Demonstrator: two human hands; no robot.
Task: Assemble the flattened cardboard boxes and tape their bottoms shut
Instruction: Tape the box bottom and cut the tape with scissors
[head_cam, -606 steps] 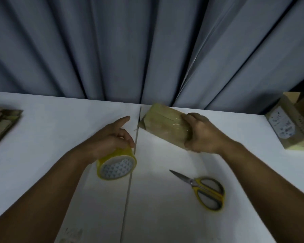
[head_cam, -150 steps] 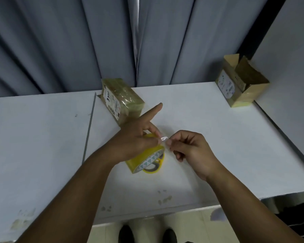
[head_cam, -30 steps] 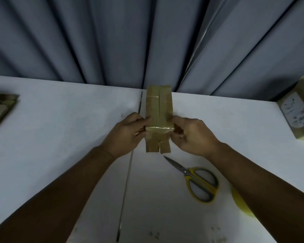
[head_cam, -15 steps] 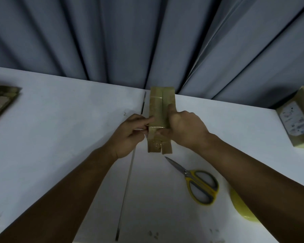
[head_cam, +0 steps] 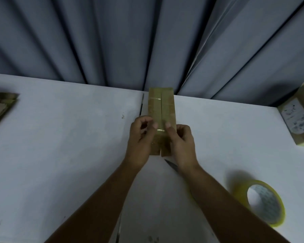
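Narrow brown cardboard box (head_cam: 161, 118) is stood flap-side up at the centre of the white table (head_cam: 68, 137), its far end near the grey curtain (head_cam: 130, 41). The centre seam between the two flaps is visible; clear tape strips are seen across it near the far end and at mid-length.

Left hand (head_cam: 141, 137) is pressed against the box's left side, thumb on top, other fingers curled. Right hand (head_cam: 181, 139) is clamped on the right side, thumb laid on the mid-length strip. The strip appears to be getting smoothed down; near-end flaps look untaped.

Risks, as judged:
- Flaps could spring apart at the near end if pressure is released before another strip is added.
- Wrinkles or poor adhesion could result from uneven thumb pressure.
- Scissor blade tip (head_cam: 171, 166) lies just under the right wrist; a nick is possible on withdrawal.
- Yellow tape roll (head_cam: 260, 200) sits near the table's right front; it could be knocked by the forearm.

Flattened cardboard (head_cam: 0, 106) waits at far left; a labelled box (head_cam: 300, 116) sits at far right.
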